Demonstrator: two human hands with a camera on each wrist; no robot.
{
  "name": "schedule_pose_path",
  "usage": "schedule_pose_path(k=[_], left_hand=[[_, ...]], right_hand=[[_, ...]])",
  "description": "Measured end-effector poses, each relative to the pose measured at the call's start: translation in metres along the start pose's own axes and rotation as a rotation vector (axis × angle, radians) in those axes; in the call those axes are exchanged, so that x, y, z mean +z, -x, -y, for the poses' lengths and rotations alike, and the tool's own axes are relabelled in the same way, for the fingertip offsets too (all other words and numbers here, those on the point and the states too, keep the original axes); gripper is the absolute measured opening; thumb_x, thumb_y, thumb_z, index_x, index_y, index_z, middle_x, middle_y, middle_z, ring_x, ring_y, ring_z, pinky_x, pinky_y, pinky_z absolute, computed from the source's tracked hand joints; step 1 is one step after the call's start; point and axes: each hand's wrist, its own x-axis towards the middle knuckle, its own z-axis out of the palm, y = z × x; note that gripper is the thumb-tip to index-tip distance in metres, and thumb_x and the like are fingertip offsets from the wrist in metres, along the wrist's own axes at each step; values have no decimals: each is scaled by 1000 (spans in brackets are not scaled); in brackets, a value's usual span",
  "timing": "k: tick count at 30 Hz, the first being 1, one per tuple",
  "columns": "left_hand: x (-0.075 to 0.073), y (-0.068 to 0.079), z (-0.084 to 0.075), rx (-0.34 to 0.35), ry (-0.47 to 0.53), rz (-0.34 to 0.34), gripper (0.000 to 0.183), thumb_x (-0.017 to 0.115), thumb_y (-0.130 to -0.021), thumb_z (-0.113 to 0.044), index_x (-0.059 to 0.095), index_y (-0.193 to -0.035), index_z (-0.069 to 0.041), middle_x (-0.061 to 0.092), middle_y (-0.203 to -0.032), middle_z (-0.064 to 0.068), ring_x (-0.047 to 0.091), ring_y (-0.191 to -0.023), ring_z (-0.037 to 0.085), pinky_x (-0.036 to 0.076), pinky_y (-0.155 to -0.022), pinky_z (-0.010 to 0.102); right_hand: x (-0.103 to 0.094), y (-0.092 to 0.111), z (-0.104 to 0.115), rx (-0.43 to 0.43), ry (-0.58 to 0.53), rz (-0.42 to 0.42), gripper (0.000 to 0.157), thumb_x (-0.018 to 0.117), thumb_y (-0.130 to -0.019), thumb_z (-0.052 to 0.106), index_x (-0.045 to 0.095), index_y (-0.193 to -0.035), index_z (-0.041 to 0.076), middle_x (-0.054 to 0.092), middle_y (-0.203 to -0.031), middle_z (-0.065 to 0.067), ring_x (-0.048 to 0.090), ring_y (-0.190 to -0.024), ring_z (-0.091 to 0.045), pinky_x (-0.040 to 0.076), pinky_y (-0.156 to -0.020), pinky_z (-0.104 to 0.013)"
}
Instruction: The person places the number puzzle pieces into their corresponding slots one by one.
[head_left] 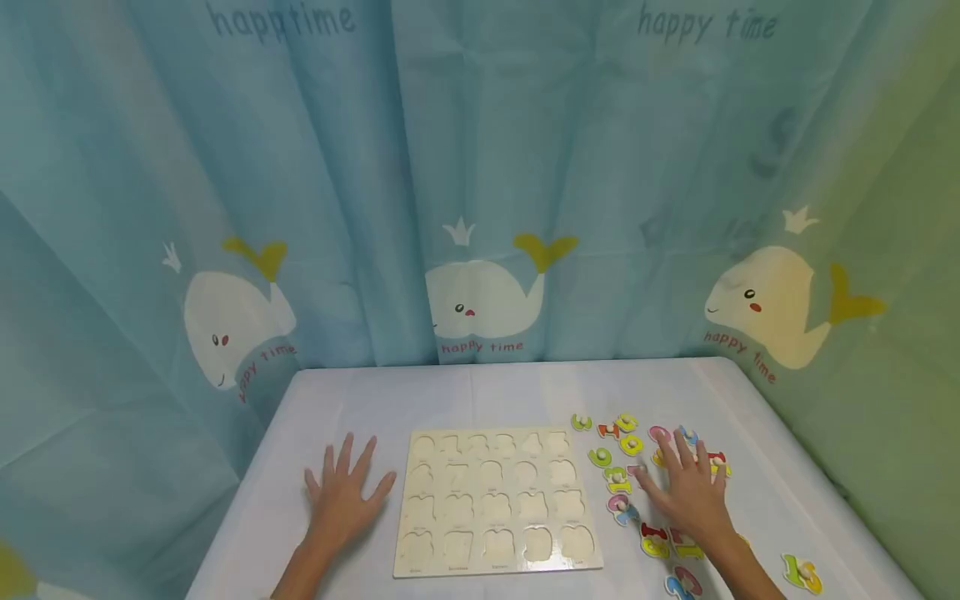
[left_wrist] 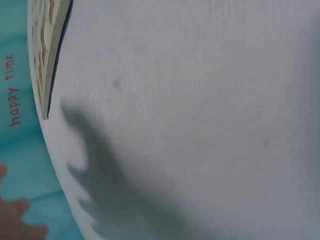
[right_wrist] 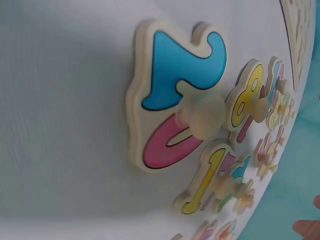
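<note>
Left of a pale wooden puzzle board (head_left: 495, 522) with rows of recesses, my left hand (head_left: 343, 500) has its fingers spread and holds nothing. In the left wrist view its fingers (left_wrist: 17, 220) show at the lower left, with a shadow on the table. My right hand (head_left: 688, 496) hovers with spread fingers over several colourful wooden number pieces, partly hiding some. The right wrist view shows a number 20 piece (right_wrist: 172, 70) in blue and pink with a round knob (right_wrist: 207, 116). Beside it lies a yellow and red 18 piece (right_wrist: 245, 97). Fingertips (right_wrist: 307, 227) appear at the right edge.
The table (head_left: 517, 396) has a white cover. A green and yellow number piece (head_left: 802, 573) lies apart at the right. More pieces, such as a green one (head_left: 581, 422), lie by the board's right edge. A blue curtain (head_left: 480, 167) with whales hangs behind.
</note>
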Motion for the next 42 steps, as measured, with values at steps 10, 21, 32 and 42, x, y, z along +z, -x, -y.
schedule_pose_path(k=[10,21,32,42], left_hand=[[16,18,-2,174,171,114,50,69,-82,-28,57,-126,-9,48,-134,18,39,-124,42,19,-99,70],[11,26,-4,119,228,276,38,70,-84,-27,61,-119,-15,52,-135,9,35,-128,42,10,-102,69],[9,28,-2,122,306,322,34,73,-81,-30,66,-112,-18,56,-130,6,32,-129,46,4,-100,71],[8,25,-2,154,338,366,43,68,-84,-36,64,-121,-13,54,-133,8,27,-131,47,1,-98,73]], right_hand=[[-10,3,-21,120,-230,73,53,58,-91,14,39,-135,-9,40,-131,-34,36,-120,-52,34,-92,-67],[-6,-11,-24,241,-341,45,41,54,-94,12,46,-128,-9,54,-117,-30,52,-105,-43,48,-83,-55],[18,-46,-28,405,-428,94,38,53,-95,15,49,-124,-10,53,-113,-30,52,-100,-40,49,-79,-44],[38,-68,-32,544,-428,63,40,58,-93,15,49,-118,-14,53,-107,-30,50,-94,-40,49,-66,-31]])
